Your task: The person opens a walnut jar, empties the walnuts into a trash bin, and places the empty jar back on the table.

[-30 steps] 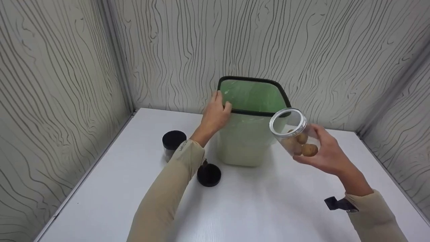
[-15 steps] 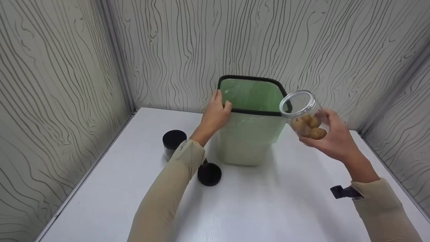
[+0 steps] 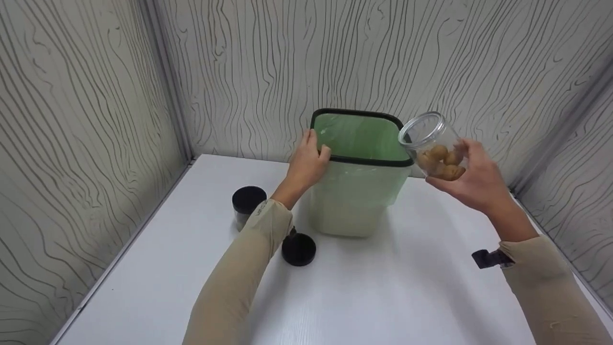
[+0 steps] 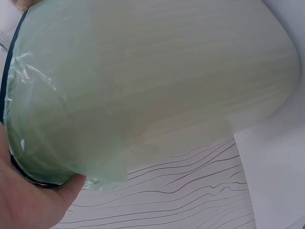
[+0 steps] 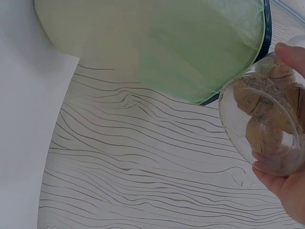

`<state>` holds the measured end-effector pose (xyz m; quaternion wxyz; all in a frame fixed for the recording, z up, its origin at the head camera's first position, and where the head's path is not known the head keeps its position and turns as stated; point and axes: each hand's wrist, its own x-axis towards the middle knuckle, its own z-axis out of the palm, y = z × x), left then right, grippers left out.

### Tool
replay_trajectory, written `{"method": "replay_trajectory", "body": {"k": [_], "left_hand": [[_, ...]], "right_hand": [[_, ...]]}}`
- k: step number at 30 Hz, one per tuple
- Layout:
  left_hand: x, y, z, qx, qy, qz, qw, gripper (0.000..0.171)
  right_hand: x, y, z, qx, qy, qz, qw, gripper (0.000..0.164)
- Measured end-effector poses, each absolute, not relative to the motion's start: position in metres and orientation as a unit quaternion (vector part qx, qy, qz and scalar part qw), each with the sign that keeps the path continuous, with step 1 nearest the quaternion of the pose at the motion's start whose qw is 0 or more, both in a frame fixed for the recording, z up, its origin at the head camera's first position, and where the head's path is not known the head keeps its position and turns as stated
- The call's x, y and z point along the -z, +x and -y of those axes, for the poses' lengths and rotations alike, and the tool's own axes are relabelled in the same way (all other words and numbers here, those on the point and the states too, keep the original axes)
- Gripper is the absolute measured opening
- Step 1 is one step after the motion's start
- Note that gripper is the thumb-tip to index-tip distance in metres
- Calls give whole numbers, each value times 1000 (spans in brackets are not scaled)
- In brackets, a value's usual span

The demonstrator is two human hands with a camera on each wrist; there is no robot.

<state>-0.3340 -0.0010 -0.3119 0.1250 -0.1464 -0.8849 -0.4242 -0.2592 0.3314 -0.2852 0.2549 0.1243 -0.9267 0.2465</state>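
Note:
A pale bin (image 3: 352,206) with a black rim and a green plastic bag lining stands upright on the white table. My left hand (image 3: 306,163) grips its rim at the left front corner, thumb against the outside in the left wrist view. My right hand (image 3: 481,184) holds a clear open jar (image 3: 415,145), tilted with its mouth leaning left, at the right side of the bin's rim. Several round brown things like walnuts (image 3: 439,154) lie at the bottom of the jar. In the right wrist view they show through its base (image 5: 286,164).
Left of the bin, a second jar with a black lid (image 3: 249,197) stands partly behind my left sleeve (image 3: 239,273). A loose round black lid (image 3: 299,249) lies on the table (image 3: 354,306) nearer to me. Wood-patterned walls (image 3: 268,62) enclose the back and sides.
My right hand has lifted the jar and moved it slightly to the right, up beside the bin's rim. The brown things stay inside it. My left hand has stayed on the rim.

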Motion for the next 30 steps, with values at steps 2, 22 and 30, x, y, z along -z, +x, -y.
{"method": "replay_trajectory", "body": {"k": [2, 22, 30], "left_hand": [[312, -334, 1, 422, -145, 886, 124, 63], [311, -334, -1, 412, -142, 891, 126, 62], [310, -332, -1, 409, -140, 893, 125, 63]], "right_hand": [[284, -261, -331, -237, 121, 928, 260, 92], [265, -278, -327, -127, 129, 942, 283, 91], [264, -287, -328, -102, 148, 936, 304, 89]]}}
